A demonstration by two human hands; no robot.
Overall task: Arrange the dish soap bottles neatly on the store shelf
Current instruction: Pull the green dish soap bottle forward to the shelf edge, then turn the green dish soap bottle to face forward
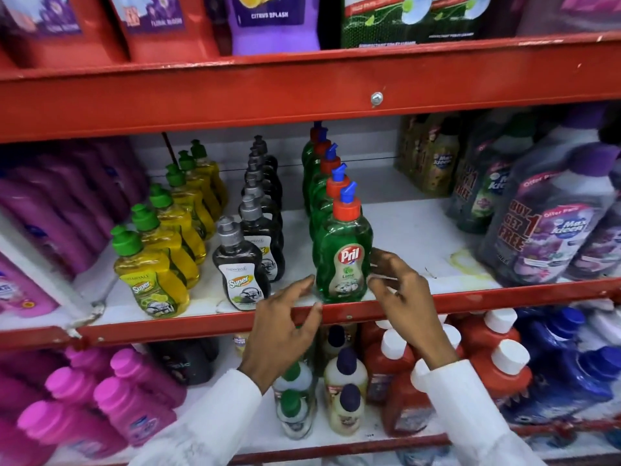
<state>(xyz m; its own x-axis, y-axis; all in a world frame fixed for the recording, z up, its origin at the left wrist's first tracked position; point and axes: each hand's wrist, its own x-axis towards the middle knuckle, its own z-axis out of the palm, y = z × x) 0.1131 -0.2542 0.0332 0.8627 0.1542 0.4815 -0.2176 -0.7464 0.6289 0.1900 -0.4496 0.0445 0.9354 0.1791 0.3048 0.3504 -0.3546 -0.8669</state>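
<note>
Dish soap bottle, green, "Pril" label: upright at the near edge of the middle shelf, front of a single file of matching green bottles running to the far wall. Red cap, blue spout raised.

Left hand: in front of the red shelf lip, fingers straight and spread. Index tip is just beside the bottle's lower left flank; contact cannot be told. Holds nothing.

Right hand: at the bottle's right flank, fingers bent, thumb and index tips against or just beside the plastic. Not wrapped round the bottle. Cannot tell whether it pinches or only touches.

Both forearms in white sleeves, entering from the near edge.

Left of the green file: a file of black bottles with grey caps, the front one set slightly left of its line. Further left: a file of yellow bottles with green caps. All upright.

Far left, same shelf: pink bottles. Far right: large purple-capped bottles in "Buy 1 Get 1 Free" packs.

Shelf below: pink bottles left, red bottles with white caps right of centre, blue bottles far right.
</note>
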